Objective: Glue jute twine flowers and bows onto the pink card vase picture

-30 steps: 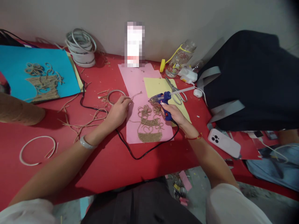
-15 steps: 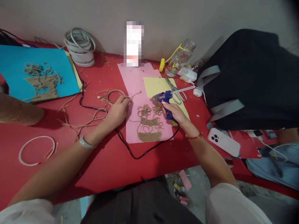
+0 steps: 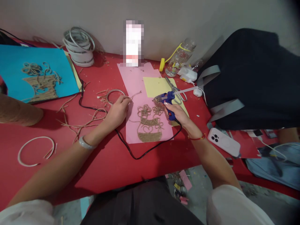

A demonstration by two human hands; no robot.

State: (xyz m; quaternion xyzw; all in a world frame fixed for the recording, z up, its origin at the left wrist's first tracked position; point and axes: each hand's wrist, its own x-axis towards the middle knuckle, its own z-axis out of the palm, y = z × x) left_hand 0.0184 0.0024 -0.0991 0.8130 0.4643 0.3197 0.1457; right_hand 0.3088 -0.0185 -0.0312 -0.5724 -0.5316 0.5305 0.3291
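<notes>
My right hand (image 3: 177, 113) grips a blue hot glue gun (image 3: 167, 99), whose nozzle points left over the pink paper (image 3: 131, 80). A clear glue stick (image 3: 186, 90) sticks out of its back. At the paper's left edge my left hand (image 3: 119, 110) is closed, its fingertips pinching a piece of jute twine (image 3: 136, 93) whose free end points right. Between the hands lie two twine flowers (image 3: 144, 110). Below them is a twine piece shaped like a basket (image 3: 149, 137), with a heart and a bow. The glue gun's black cord (image 3: 150, 150) loops in front of the paper.
Scissors (image 3: 180, 99) lie on yellow paper (image 3: 152, 86). A bottle (image 3: 179, 62), a dark bag (image 3: 243, 81) and a phone (image 3: 224, 142) are on the right. White rings (image 3: 81, 54), blue paper (image 3: 67, 79), loose twine (image 3: 81, 127) and a brown roll (image 3: 21, 111) are on the left.
My right hand has shifted slightly right with the glue gun, drawing its nozzle a little away from my left hand. My left hand holds its place on the twine.
</notes>
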